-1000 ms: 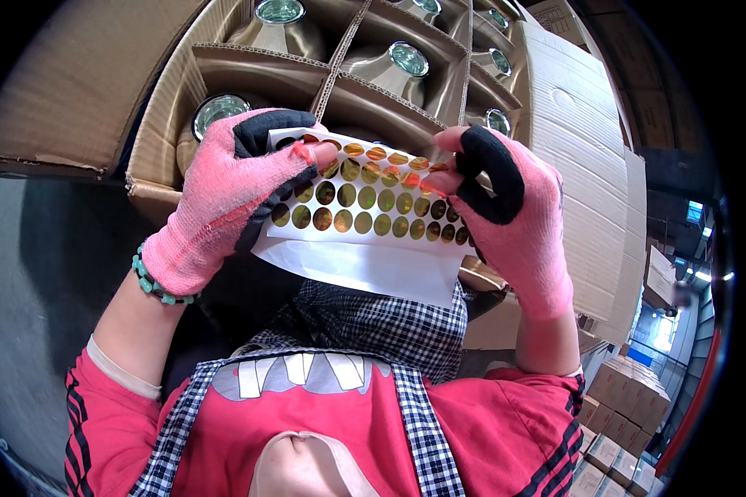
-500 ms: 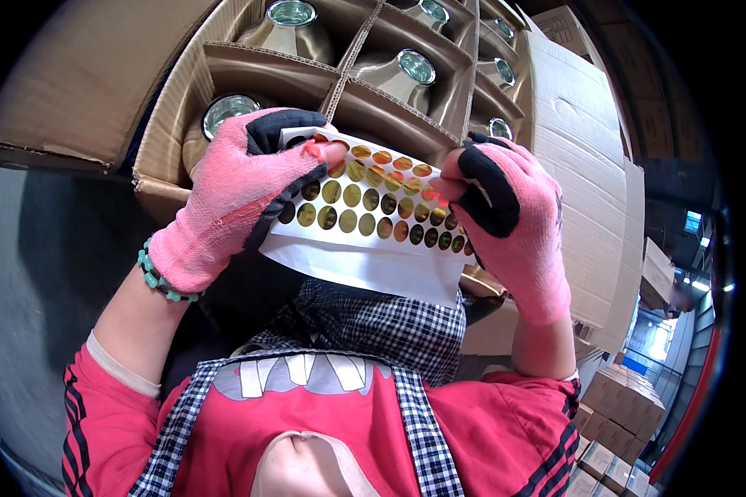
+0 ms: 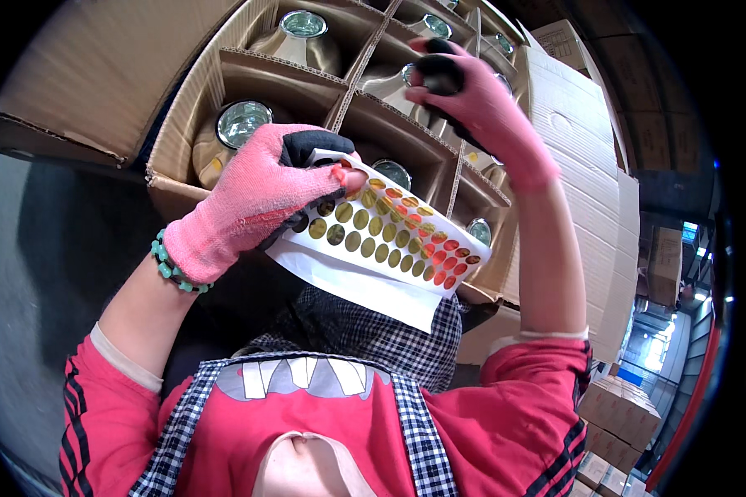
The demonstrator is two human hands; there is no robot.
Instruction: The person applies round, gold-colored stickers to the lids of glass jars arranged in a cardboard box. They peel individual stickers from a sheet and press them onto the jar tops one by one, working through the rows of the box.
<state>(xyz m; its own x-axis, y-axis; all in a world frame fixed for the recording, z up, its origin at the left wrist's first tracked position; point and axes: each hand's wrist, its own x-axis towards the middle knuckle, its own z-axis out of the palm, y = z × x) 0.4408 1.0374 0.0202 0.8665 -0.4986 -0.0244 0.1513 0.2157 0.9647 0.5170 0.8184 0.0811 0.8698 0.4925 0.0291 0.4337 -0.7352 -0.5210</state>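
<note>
My left hand [image 3: 253,195], in a pink knit glove with black patches, is closed on the edge of a sticker sheet [image 3: 307,247]. The white sheet carries rows of shiny gold and orange ovals and hangs tilted, its lower part bare. My right hand [image 3: 485,103], gloved alike, is raised over the divided carton [image 3: 186,186], beside a glass jar [image 3: 381,85] with a silvery rim. Its fingers are curled in, and anything between the fingertips is too small to make out. Near my left hand stands another jar [image 3: 244,123] with a small yellow mark on its side.
Cardboard dividers [image 3: 286,62] part the carton into cells with several more jars. A pale carton flap [image 3: 568,132] spreads on the right. A large brown carton [image 3: 66,83] stands at the left, and stacked boxes [image 3: 617,410] are at the lower right.
My right hand has left the sheet and moved up and away over the carton. The sheet's right end has dropped, and my left hand still holds it.
</note>
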